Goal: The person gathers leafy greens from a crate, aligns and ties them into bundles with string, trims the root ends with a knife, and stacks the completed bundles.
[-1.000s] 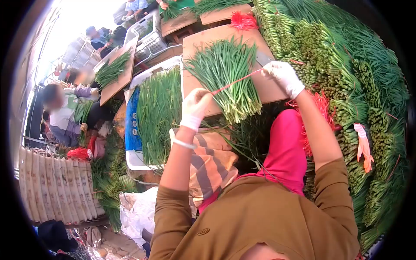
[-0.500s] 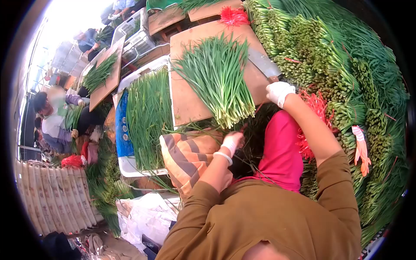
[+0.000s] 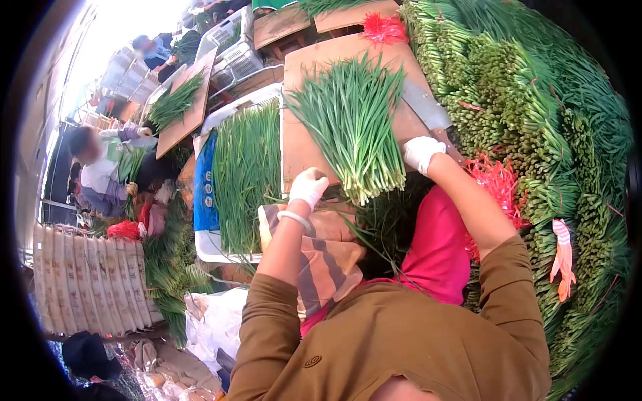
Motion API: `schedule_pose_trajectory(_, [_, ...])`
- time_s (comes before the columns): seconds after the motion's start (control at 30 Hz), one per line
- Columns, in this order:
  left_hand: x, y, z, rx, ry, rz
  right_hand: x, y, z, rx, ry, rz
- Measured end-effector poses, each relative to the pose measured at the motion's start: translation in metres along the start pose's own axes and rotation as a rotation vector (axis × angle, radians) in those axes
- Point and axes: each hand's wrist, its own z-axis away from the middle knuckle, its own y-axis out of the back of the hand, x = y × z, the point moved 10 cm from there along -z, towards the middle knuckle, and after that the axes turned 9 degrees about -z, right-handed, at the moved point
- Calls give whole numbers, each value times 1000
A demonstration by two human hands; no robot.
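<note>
A fanned bunch of long green garlic chives lies on a wooden board, its pale cut ends toward me. My left hand, in a white glove, is at the board's near left edge, apart from the stalks. Its fingers are curled; whatever they may hold is hidden. My right hand, also gloved, is beside the bunch's right edge near the stalk ends. Those fingers bend inward, and their grip is hidden. A broad-bladed knife rests on the board's right side, its handle just beyond my right hand.
Stacked chive bundles fill the right side. Red plastic ties hang beside my right forearm, with more red ties at the board's far end. Left stands a white crate of chives. A co-worker sits farther left.
My right hand has left the knife handle and shifted toward the bunch. My left hand has moved up and left from below the stalk ends. The view has shifted slightly.
</note>
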Motion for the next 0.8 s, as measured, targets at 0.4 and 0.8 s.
schedule_pose_trajectory(0.4, [0, 8, -25, -31, 66, 0, 11, 14, -2, 117, 9, -90])
schedule_pose_trajectory(0.8, [1, -29, -16, 30, 194, 1110, -20, 62, 22, 537, 184, -488])
